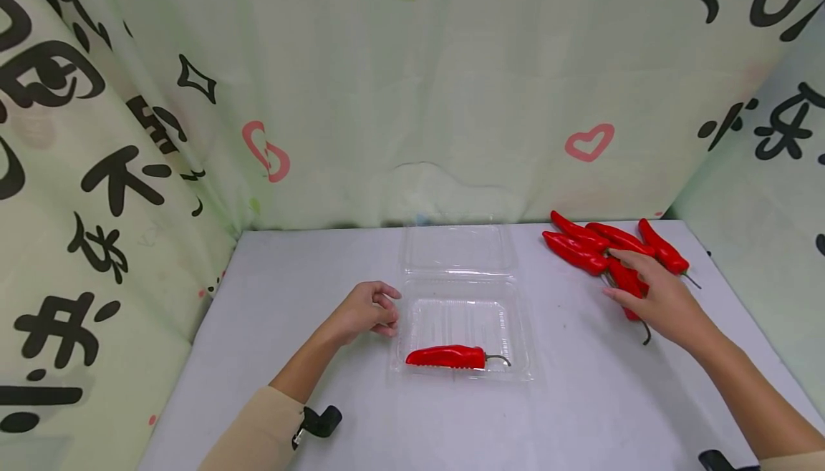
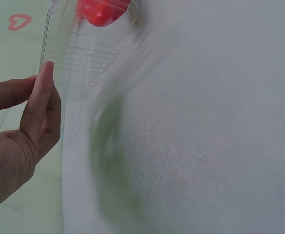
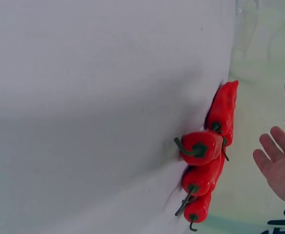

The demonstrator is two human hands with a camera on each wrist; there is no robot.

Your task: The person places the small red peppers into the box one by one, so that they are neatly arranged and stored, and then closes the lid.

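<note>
My left hand (image 1: 369,312), its fingers loosely bent, is at the left edge of a clear plastic clamshell box (image 1: 515,328). In the left wrist view, the fingertips (image 2: 47,70) meet the box's edge; no firm pinch shows. The box stands open, its lid (image 1: 459,249) laid back. One red chili pepper (image 1: 446,357) lies in the near part of the base, stem to the right. Over a pile of red chili peppers (image 1: 576,253) reaches my right hand (image 1: 667,299), above the nearest pepper (image 1: 624,279). The right wrist view shows that hand (image 3: 283,165) with fingers spread, apart from the peppers.
The white table (image 1: 309,278) backs onto a pale green curtain (image 1: 412,99) printed with black characters and hearts. Another curtain (image 1: 773,206) runs along the right side. Several peppers lie close together at the table's far right corner, some stems (image 1: 692,281) pointing toward me.
</note>
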